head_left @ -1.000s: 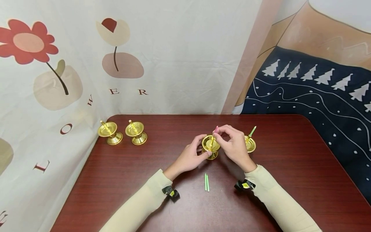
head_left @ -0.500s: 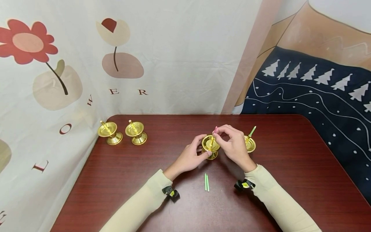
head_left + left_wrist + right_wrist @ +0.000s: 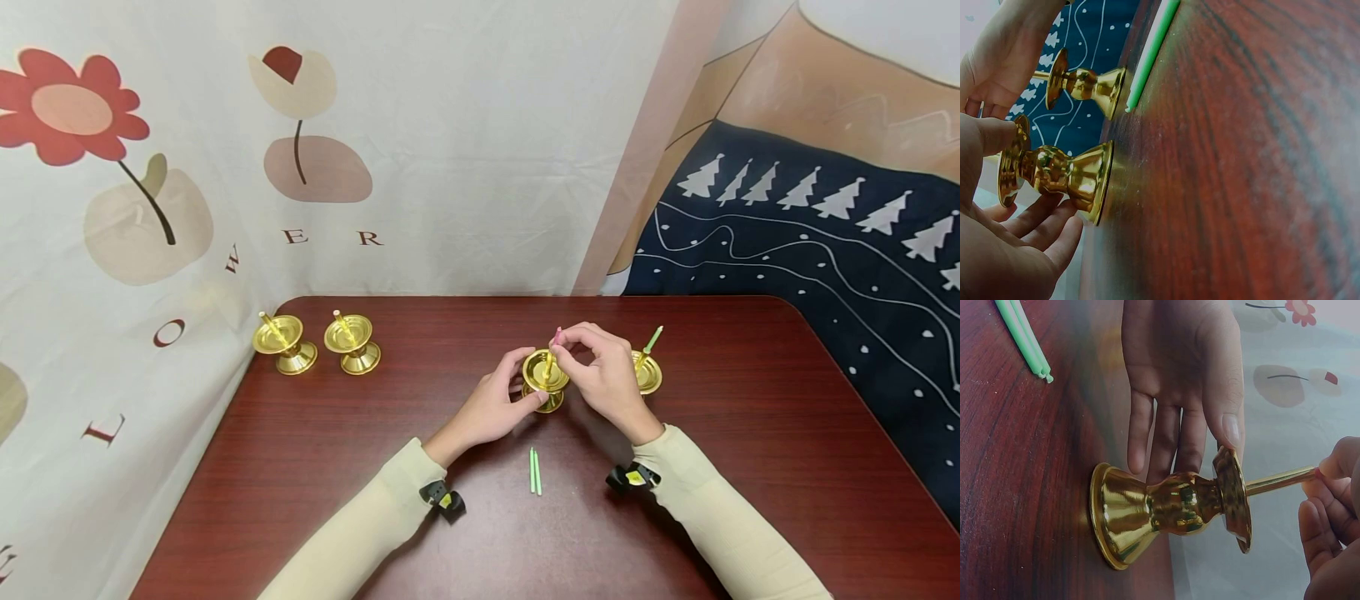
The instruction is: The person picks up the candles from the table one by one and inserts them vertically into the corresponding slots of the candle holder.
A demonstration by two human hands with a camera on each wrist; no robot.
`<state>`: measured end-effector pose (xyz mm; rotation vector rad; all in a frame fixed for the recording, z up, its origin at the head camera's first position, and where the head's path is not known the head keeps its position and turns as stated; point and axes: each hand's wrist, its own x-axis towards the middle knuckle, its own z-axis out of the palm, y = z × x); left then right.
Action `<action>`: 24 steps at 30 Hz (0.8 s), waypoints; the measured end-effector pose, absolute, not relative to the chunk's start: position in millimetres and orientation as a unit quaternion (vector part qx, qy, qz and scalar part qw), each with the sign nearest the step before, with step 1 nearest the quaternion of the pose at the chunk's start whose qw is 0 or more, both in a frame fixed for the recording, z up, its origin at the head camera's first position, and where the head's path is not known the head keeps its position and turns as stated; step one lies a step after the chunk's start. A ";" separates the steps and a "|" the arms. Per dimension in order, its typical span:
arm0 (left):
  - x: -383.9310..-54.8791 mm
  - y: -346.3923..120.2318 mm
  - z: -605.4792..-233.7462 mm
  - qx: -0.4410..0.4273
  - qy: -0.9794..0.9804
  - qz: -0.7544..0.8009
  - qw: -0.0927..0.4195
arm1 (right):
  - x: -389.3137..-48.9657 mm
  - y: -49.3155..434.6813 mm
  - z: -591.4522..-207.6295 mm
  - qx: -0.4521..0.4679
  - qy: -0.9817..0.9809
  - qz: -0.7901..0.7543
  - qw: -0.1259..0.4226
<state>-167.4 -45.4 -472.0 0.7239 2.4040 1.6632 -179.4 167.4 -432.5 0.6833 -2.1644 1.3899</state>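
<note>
Left hand [image 3: 497,406] holds a gold candle holder [image 3: 546,383]: thumb on the dish rim, fingers curled round the far side and below the dish. Holder is upright, between the two hands. Right hand [image 3: 602,371] pinches a pink candle [image 3: 557,337] between thumb and fingertips, right at the top of the holder's tube [image 3: 1282,481]. Right wrist view shows only a speck of pink there, fingers hide the rest; can't tell how far in it sits. Just beyond the right hand, on its outer side and partly behind it: second gold holder [image 3: 648,377] with a green candle [image 3: 653,339] standing in its tube, slightly tilted. On the near side of both hands, between the forearms: two loose green candles [image 3: 536,472] side by side on the dark red table [image 3: 480,550]. Well out past the left hand, farther from the person: two more gold holders [image 3: 352,343], upright, near each other.
</note>
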 end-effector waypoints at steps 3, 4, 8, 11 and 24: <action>-167.4 -45.5 -471.8 0.239 0.797 0.551 0.066 | -179.8 167.1 -432.4 0.251 -0.787 0.510 0.238; -167.3 -45.5 -471.8 0.239 0.796 0.552 0.066 | -179.8 167.0 -432.4 0.251 -0.787 0.511 0.238; -167.0 -45.6 -471.5 0.240 0.794 0.554 0.067 | -179.6 167.0 -432.8 0.251 -0.787 0.512 0.237; -166.8 -45.6 -470.8 0.240 0.793 0.555 0.068 | -179.3 167.2 -433.9 0.250 -0.787 0.512 0.236; -167.3 -46.5 -472.0 0.244 0.798 0.548 0.065 | -175.5 167.3 -440.9 0.240 -0.811 0.488 0.215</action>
